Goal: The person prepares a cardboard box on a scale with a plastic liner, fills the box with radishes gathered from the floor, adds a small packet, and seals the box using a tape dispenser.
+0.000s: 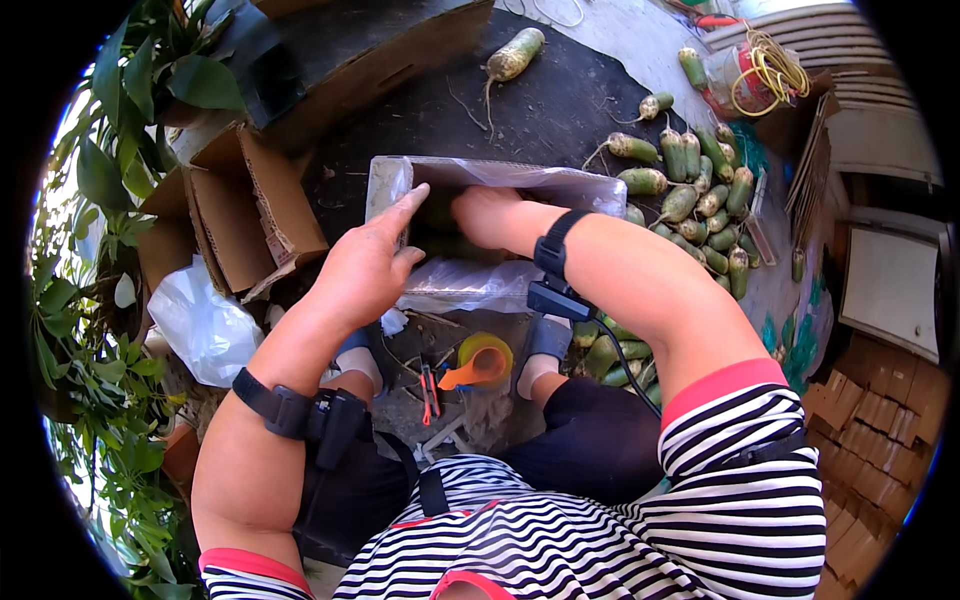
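In front of me stands a cardboard box [387, 186] lined with clear plastic film [480, 283]. My left hand [379, 251] is at the box's left end, its index finger extended along the rim and its thumb spread apart. I see nothing held in it. Bent at the wrist, my right hand [486, 214] reaches down inside the box, and its fingertips are hidden. Dark greenish shapes lie in shadow within; I cannot tell their number. Several green radishes [679, 202], soil-marked and some with long roots, are heaped to the box's right.
One radish [516, 54] lies alone on the black sheet [420, 120]. Open cardboard boxes [240, 217] and a white plastic bag [202, 322] are at left. Between my feet are an orange funnel-like object [480, 367] and a red-handled tool [429, 394]. A bucket [731, 75] carries coiled yellow cord.
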Tool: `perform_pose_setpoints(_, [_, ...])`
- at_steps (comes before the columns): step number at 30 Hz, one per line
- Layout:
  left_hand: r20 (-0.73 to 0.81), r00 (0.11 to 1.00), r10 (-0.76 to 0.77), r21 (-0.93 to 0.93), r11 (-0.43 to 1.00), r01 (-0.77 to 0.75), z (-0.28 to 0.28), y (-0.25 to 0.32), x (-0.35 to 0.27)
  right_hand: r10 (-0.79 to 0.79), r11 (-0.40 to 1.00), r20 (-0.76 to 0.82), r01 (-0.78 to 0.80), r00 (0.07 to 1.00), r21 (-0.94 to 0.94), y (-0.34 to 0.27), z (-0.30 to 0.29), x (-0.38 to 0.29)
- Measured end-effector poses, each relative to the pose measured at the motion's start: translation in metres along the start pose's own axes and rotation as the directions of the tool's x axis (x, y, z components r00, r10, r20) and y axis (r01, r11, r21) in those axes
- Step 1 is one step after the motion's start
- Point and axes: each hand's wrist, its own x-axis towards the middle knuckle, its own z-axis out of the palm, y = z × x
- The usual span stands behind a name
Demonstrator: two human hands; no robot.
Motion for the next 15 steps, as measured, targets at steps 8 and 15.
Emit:
perform_pose_setpoints(8, [-0.060,0.997,0.055,0.074,0.996,-0.051,0.003,-0.005,0.005,0.014,0.992,0.051,-0.020,0.999,0.121,0.013,0.000,0.019])
perform_pose_setpoints(15, [-0.025,0.999,0.046,0.057,0.997,-0.045,0.007,-0.022,0.009,-0.092,0.929,-0.227,0.166,0.970,0.331,0.016,-0.057,-0.086])
